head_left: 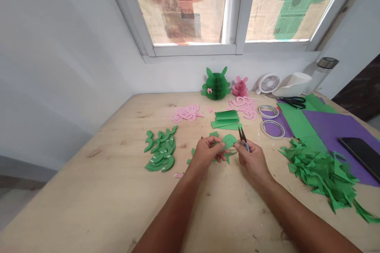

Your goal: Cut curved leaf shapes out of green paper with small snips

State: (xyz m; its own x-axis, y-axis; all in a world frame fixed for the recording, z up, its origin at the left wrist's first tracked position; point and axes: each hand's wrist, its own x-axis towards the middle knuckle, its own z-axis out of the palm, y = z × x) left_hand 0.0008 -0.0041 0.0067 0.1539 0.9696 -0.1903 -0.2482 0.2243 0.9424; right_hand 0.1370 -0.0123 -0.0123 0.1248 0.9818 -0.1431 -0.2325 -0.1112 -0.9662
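Note:
A rounded green paper piece with a curved line on it is held up between my hands above the table. My left hand pinches its left edge between thumb and fingers. At its right edge are the fingertips of my right hand, which also grips small thread snips, their dark blades pointing up and away. Behind and below the held piece lie small green paper scraps, partly hidden by my hands. Farther left rests a pile of curved green cutouts, some with white tape strips.
Pink paper curls and folded green strips lie beyond my hands. Tape rolls, black scissors, a heap of green offcuts and a phone are on the right. A green honeycomb figure stands by the wall.

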